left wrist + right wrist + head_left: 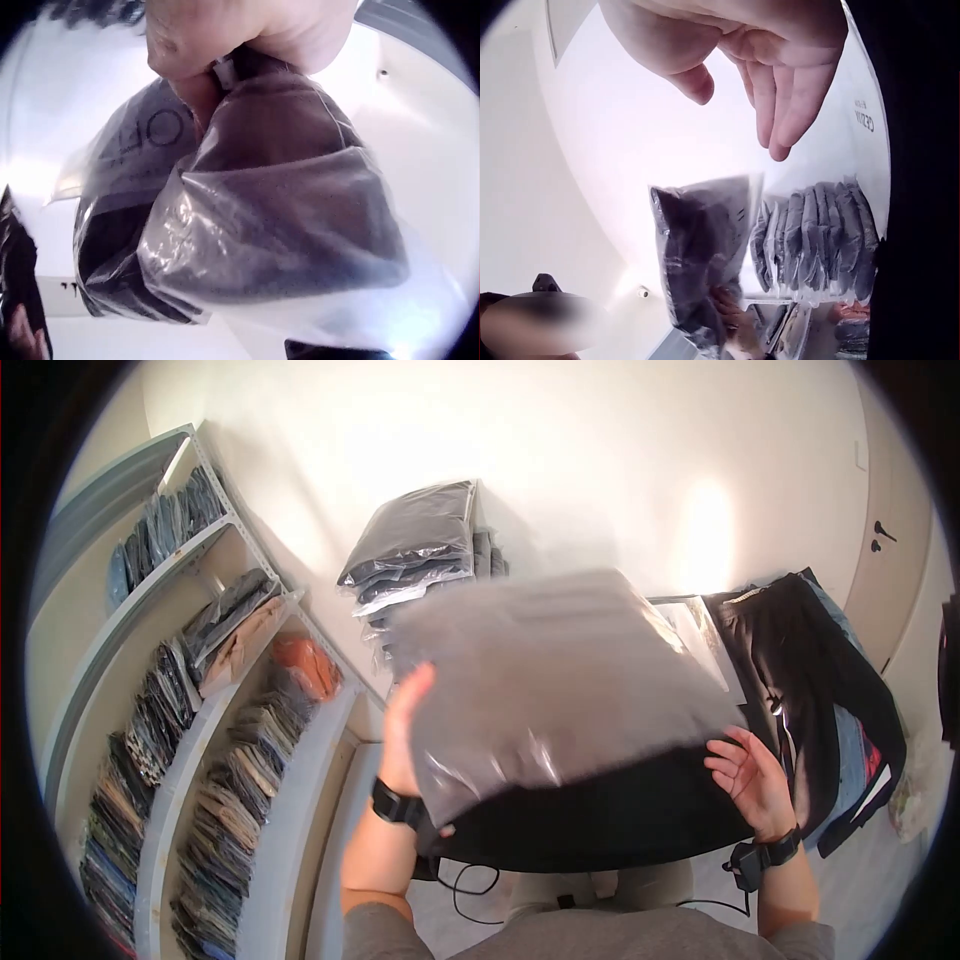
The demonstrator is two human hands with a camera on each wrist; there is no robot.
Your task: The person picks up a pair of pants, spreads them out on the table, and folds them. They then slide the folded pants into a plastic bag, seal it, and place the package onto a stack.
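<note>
A clear plastic bag with a dark folded garment [560, 680] is held up in front of the body, blurred in the head view. My left hand [405, 725] grips it along its left edge. The left wrist view shows the fingers of this hand [247, 30] bunching the bag [285, 225], whose film is creased and shiny. Near the bag's right corner is my right hand [750, 780], fingers loosely extended. In the right wrist view that hand [757, 67] holds nothing and is apart from the bag [697, 255].
A black table surface [590, 825] lies below the bag. Behind it rises a stack of bagged garments [410, 540] against the wall. Black trousers [775, 650] hang over the right end. Shelves [215, 725] packed with bagged clothes stand left.
</note>
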